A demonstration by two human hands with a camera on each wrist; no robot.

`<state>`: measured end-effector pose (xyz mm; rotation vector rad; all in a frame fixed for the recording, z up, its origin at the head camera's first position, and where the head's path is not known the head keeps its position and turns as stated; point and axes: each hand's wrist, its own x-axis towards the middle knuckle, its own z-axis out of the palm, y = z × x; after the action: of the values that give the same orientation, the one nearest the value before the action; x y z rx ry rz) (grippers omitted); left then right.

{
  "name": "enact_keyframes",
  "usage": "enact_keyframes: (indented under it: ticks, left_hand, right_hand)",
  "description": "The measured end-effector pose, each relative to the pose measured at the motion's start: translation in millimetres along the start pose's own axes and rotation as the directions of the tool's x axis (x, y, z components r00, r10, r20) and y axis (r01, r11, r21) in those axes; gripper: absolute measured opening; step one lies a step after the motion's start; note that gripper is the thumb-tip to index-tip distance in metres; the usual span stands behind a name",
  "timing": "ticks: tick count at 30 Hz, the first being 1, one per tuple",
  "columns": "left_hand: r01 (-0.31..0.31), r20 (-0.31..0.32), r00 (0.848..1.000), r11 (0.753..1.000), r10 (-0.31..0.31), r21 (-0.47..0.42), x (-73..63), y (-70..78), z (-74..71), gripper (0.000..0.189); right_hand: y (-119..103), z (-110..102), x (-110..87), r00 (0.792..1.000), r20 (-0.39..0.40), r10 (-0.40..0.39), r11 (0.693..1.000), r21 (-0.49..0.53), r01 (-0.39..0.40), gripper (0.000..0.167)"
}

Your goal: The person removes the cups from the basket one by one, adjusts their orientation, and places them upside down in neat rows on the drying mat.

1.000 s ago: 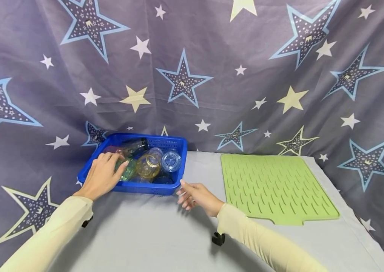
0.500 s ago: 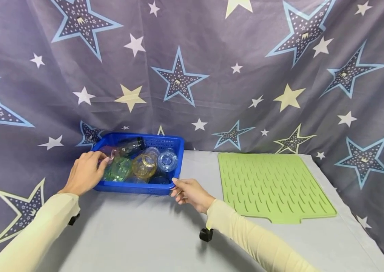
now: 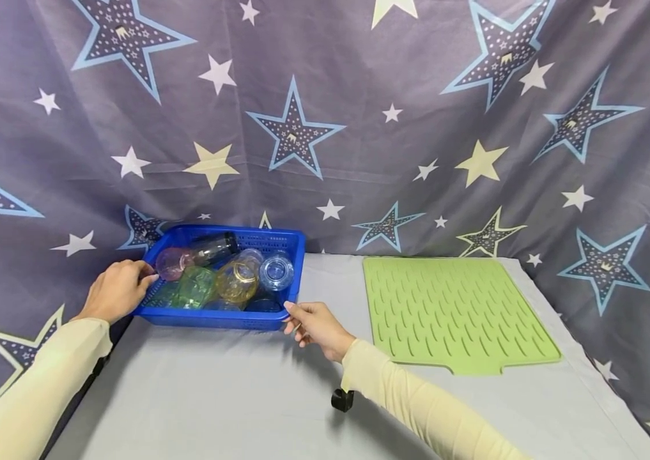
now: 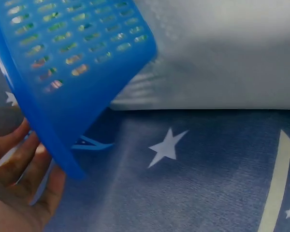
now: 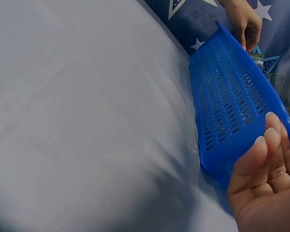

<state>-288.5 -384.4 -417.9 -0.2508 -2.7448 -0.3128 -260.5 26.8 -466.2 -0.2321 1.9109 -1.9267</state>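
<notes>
A blue plastic basket [image 3: 209, 317] with slotted walls stands on the table, holding several see-through vessels. Among these are a pink one [image 3: 172, 263], a green one [image 3: 195, 287], a yellow one [image 3: 236, 281], a clear bluish one [image 3: 276, 273] and a dark one lying tilted [image 3: 215, 249]. My left hand [image 3: 116, 291] holds the basket's left rim, thumb over the edge; in the left wrist view its fingers [image 4: 36, 154] lie along the rim. At the front right corner, my right hand [image 3: 319, 327] pinches the rim between thumb and fingers.
A green ridged mat [image 3: 457, 313] with a tab at its front lies to the right on the pale table cover [image 3: 232, 390]. Behind the basket and mat hangs a grey star-patterned cloth [image 3: 325, 191], which also borders both sides.
My left hand has moved left from above the vessels to the basket's left rim. My right hand has come onto the front right corner. The head view has shifted slightly.
</notes>
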Motion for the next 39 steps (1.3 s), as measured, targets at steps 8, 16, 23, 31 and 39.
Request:
enact_keyframes:
  ticks: [8,16,23,31,39]
  left_hand:
    - [0.031,0.225,0.974,0.999,-0.033,0.014,21.6,-7.0,-3.1,0.030]
    - [-0.024,0.362,0.929,0.991,0.070,-0.129,41.8,-5.1,-1.3,0.027]
    - [-0.035,0.384,0.910,0.952,0.156,-0.304,42.6,2.2,5.3,0.033]
    - [-0.053,0.370,0.905,0.918,0.210,-0.393,40.8,5.6,-9.3,0.042]
    - [0.072,0.459,0.871,0.878,0.176,-0.473,31.5,3.5,-15.1,0.040]
  right_hand:
    - [-2.8,-1.1,-1.6,1.000,-0.003,-0.005,1.000,-0.012,0.005,0.048]
    - [-1.7,0.3,-0.3,1.000,-0.011,-0.016,1.000,-0.018,0.016,0.050]
    - [2.3,-1.5,0.9,1.000,-0.023,-0.017,1.000,-0.025,0.017,0.044]
    - [2.3,-1.1,0.9,0.999,-0.024,-0.023,0.999,-0.027,0.023,0.044]
    - [3.8,-1.3,0.0,0.999,-0.026,-0.019,1.000,-0.020,0.019,0.045]
